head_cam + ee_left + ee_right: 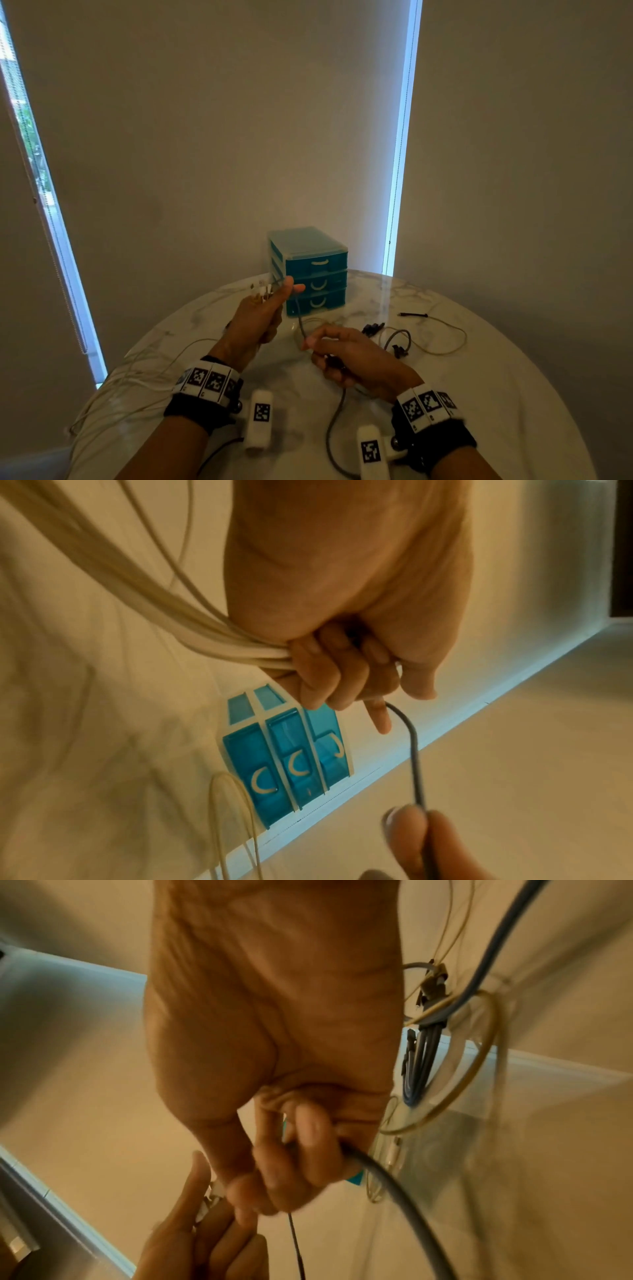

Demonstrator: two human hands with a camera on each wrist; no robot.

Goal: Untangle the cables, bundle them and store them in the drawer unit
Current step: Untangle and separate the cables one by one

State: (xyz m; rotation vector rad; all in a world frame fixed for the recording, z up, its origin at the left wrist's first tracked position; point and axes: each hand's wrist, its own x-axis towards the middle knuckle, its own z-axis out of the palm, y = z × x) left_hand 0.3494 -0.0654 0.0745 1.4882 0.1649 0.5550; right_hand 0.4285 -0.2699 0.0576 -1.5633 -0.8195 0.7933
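Note:
My left hand (265, 310) is raised in front of the teal drawer unit (310, 270) and grips a bunch of white cables (192, 626) with their plugs (263, 290) sticking up past the fingers. A grey cable (301, 323) runs from that hand down to my right hand (337, 349), which pinches it between thumb and fingers (407, 823). The same grey cable (404, 1191) leaves the right hand and trails toward the near table edge. All three drawers are closed.
The round marble table (479, 377) carries loose white cables (137, 373) at the left edge. Right of my hands lie a beige cable loop (445, 339), a short grey cable (399, 339) with black plugs and a dark connector (412, 314). A wall stands behind.

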